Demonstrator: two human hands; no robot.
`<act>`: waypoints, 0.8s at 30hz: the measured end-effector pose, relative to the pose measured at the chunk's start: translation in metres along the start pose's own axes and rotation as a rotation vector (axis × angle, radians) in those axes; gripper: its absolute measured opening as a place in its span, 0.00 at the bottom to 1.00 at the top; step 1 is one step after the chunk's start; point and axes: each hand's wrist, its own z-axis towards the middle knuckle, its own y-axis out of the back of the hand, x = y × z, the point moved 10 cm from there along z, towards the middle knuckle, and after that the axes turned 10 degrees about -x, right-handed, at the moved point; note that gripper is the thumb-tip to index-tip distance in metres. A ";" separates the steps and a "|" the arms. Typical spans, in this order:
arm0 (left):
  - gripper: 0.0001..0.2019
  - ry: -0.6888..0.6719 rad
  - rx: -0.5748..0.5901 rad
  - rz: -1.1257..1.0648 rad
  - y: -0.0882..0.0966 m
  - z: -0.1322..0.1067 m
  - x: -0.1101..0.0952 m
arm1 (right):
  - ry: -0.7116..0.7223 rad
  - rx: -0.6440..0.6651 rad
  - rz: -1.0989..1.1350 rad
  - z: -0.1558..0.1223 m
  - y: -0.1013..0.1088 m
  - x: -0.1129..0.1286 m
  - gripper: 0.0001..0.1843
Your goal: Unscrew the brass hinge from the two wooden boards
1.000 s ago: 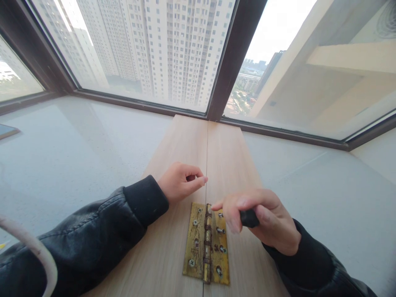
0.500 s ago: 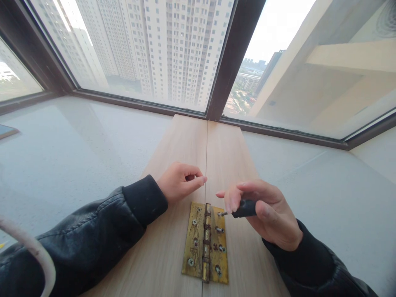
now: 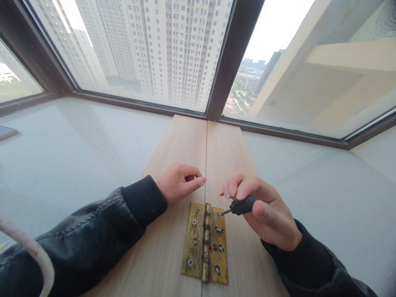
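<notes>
A worn brass hinge (image 3: 204,244) lies across the seam of two light wooden boards (image 3: 173,173), with several screws in its leaves. My right hand (image 3: 262,214) is closed round a small black-handled screwdriver (image 3: 239,206), whose metal tip points at the top screw of the hinge's right leaf. My left hand (image 3: 181,181) rests on the left board just above the hinge, its fingers curled loosely with nothing visible in them. Both arms wear black jacket sleeves.
The boards lie on a pale stone windowsill (image 3: 71,148) that runs up to a dark window frame (image 3: 230,62). A flat object (image 3: 6,132) sits at the far left edge. A white curved cable (image 3: 37,255) crosses the lower left corner.
My right hand has lifted its fingers off the hinge and turned, so the screwdriver's tip now shows at the top right screw. The left hand has stayed put.
</notes>
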 end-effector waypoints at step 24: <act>0.17 -0.013 -0.006 0.000 0.000 0.000 -0.001 | -0.057 0.094 0.061 -0.005 -0.019 -0.003 0.22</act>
